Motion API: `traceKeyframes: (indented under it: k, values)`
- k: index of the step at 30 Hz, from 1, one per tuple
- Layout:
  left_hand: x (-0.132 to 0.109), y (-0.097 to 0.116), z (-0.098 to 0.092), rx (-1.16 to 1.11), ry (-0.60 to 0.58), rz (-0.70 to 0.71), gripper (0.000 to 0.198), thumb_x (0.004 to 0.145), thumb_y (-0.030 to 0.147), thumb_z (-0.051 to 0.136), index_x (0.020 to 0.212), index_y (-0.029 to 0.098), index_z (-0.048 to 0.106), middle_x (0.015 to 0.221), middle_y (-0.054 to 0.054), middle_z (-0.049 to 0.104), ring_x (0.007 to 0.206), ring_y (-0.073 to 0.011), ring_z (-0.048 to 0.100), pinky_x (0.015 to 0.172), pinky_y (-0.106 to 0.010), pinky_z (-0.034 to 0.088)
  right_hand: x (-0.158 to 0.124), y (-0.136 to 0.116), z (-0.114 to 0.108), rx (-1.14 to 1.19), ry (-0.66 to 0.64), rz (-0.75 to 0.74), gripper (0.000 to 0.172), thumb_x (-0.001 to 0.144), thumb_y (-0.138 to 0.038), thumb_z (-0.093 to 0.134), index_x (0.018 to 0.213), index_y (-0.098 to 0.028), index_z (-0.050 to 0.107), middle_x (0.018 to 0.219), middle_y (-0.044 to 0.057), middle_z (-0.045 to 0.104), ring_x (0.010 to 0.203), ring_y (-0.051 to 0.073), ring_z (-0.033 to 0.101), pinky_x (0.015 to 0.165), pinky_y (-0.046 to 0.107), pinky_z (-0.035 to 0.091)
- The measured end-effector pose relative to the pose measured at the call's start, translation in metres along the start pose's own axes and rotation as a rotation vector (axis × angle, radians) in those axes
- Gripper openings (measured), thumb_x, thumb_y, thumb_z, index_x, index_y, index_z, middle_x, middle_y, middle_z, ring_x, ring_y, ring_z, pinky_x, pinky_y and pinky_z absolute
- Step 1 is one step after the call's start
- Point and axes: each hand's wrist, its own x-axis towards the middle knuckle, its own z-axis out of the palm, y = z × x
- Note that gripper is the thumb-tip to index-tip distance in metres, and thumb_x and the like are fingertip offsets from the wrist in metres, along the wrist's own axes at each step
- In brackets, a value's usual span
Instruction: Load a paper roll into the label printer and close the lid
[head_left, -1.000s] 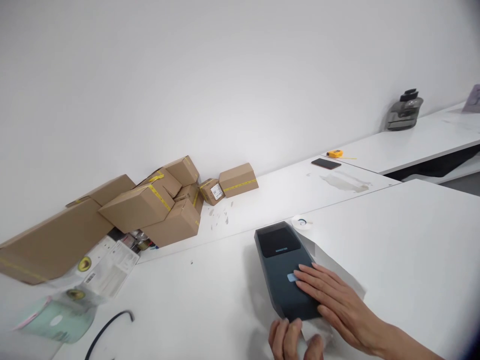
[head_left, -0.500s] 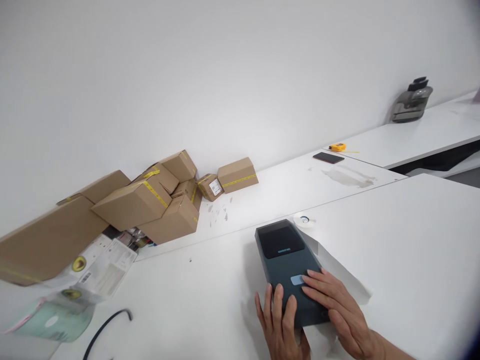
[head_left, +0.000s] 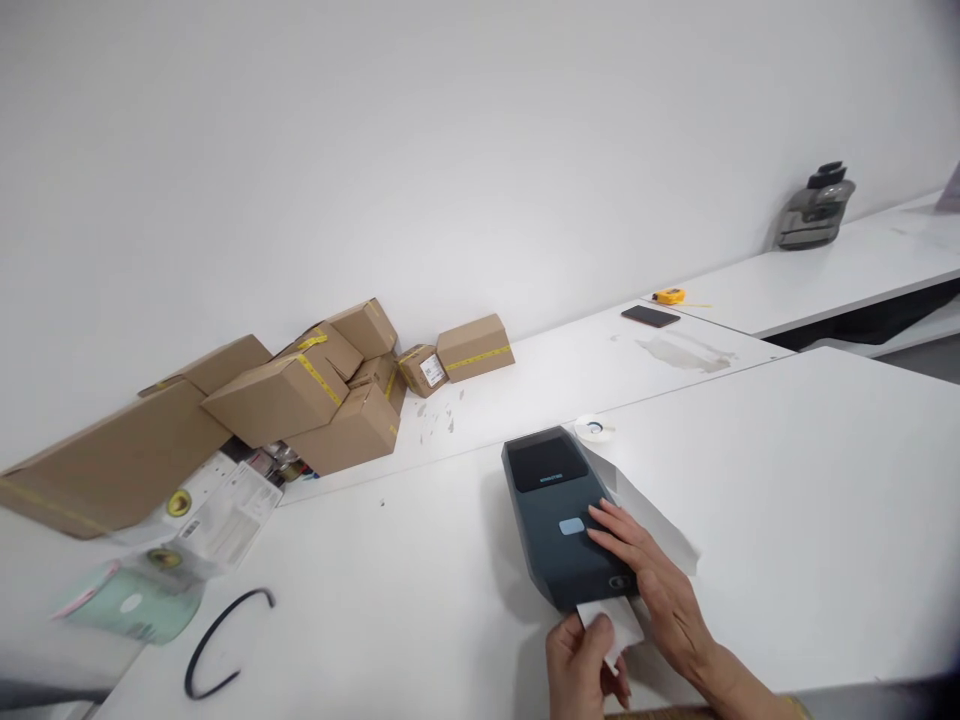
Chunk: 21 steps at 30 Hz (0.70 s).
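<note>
A dark blue-grey device (head_left: 559,540) with a black screen and a light blue button lies on the white table. From its near end comes a piece of white paper (head_left: 616,622), pinched between the thumb and fingers of my left hand (head_left: 581,665). My right hand (head_left: 660,590) rests on the right side of the device, fingers stretched out beside the button. Behind the device sits a white roll (head_left: 592,429), and a strip of pale backing (head_left: 656,515) runs along its right side.
Cardboard boxes (head_left: 277,398) are piled at the back left, near a mint green pouch (head_left: 142,600) and a black curved band (head_left: 214,640). A phone (head_left: 650,316), a yellow tape measure (head_left: 670,296) and a grey bottle (head_left: 816,212) are at the back right.
My left hand has moved off the top of the device, down to its near end, and has taken hold of white paper there. My right hand's fingers have left the button.
</note>
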Motion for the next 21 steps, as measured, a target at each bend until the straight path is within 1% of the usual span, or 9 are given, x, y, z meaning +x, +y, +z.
traceKeyframes:
  k: [1,3,5,8,11,13,15,18,21]
  values:
    - [0.0,0.003,0.002,0.033,-0.024,0.068,0.062,0.049,0.073,0.077,0.06,0.015,0.059,0.043,0.005,0.045,0.034,-0.0037,0.032,0.038,-0.021,0.021,0.001,0.0,-0.001,-0.005,-0.014,-0.001,0.048,0.103,-0.038,0.025,0.131,-0.026,0.061,0.144,0.006,0.055,0.141,0.028,0.041,0.114,0.051,0.038]
    - [-0.001,0.001,0.001,0.114,-0.056,0.185,0.063,0.055,0.077,0.072,0.06,0.016,0.056,0.04,0.008,0.038,0.033,-0.0029,0.026,0.037,-0.02,0.018,0.002,0.0,-0.004,-0.017,-0.039,-0.01,0.046,0.103,-0.039,0.026,0.133,-0.026,0.059,0.145,0.005,0.054,0.141,0.027,0.04,0.114,0.05,0.038]
    - [-0.002,-0.009,-0.003,0.16,-0.049,0.222,0.065,0.059,0.081,0.066,0.063,0.017,0.056,0.04,0.008,0.036,0.033,-0.0032,0.026,0.037,-0.02,0.017,0.003,-0.001,-0.006,-0.048,-0.075,-0.041,0.045,0.103,-0.039,0.028,0.135,-0.027,0.057,0.145,0.005,0.054,0.141,0.027,0.04,0.113,0.049,0.039]
    - [-0.002,-0.031,-0.014,0.22,0.013,0.259,0.069,0.058,0.085,0.061,0.06,0.017,0.054,0.043,0.006,0.041,0.033,-0.004,0.031,0.038,-0.021,0.02,0.006,-0.004,-0.008,-0.116,-0.104,-0.061,0.043,0.102,-0.04,0.031,0.137,-0.028,0.054,0.145,0.005,0.054,0.14,0.027,0.041,0.11,0.048,0.041]
    - [-0.001,-0.039,-0.03,0.236,0.106,0.341,0.068,0.065,0.085,0.054,0.058,0.017,0.053,0.048,0.003,0.048,0.037,-0.0056,0.039,0.039,-0.02,0.025,0.01,-0.007,-0.008,-0.21,-0.127,-0.061,0.041,0.101,-0.039,0.033,0.136,-0.031,0.054,0.145,0.003,0.053,0.137,0.027,0.043,0.106,0.048,0.043]
    - [0.0,-0.034,-0.042,0.228,0.175,0.426,0.068,0.073,0.083,0.049,0.063,0.016,0.059,0.053,0.001,0.052,0.042,-0.0073,0.045,0.041,-0.02,0.032,0.012,-0.008,-0.008,-0.279,-0.16,-0.074,0.041,0.101,-0.038,0.034,0.136,-0.033,0.054,0.145,0.001,0.053,0.136,0.027,0.045,0.104,0.047,0.044]
    - [0.001,-0.023,-0.051,0.219,0.233,0.466,0.069,0.075,0.081,0.047,0.071,0.015,0.063,0.057,0.0,0.054,0.047,-0.0095,0.05,0.043,-0.02,0.038,0.014,-0.01,-0.008,-0.332,-0.186,-0.073,0.041,0.101,-0.037,0.035,0.138,-0.035,0.052,0.146,0.0,0.053,0.135,0.026,0.045,0.102,0.046,0.044]
    - [0.003,-0.009,-0.057,0.217,0.255,0.418,0.07,0.073,0.082,0.049,0.079,0.014,0.064,0.06,0.002,0.053,0.049,-0.0117,0.054,0.043,-0.023,0.044,0.016,-0.013,-0.01,-0.381,-0.212,-0.07,0.042,0.101,-0.036,0.035,0.139,-0.036,0.051,0.146,-0.001,0.053,0.135,0.026,0.046,0.101,0.045,0.043]
    - [0.005,-0.003,-0.056,0.222,0.262,0.37,0.072,0.071,0.083,0.049,0.081,0.013,0.063,0.061,0.003,0.052,0.047,-0.0117,0.054,0.041,-0.024,0.045,0.017,-0.016,-0.011,-0.418,-0.229,-0.088,0.042,0.1,-0.034,0.037,0.14,-0.036,0.049,0.146,0.0,0.054,0.133,0.025,0.047,0.1,0.043,0.044]
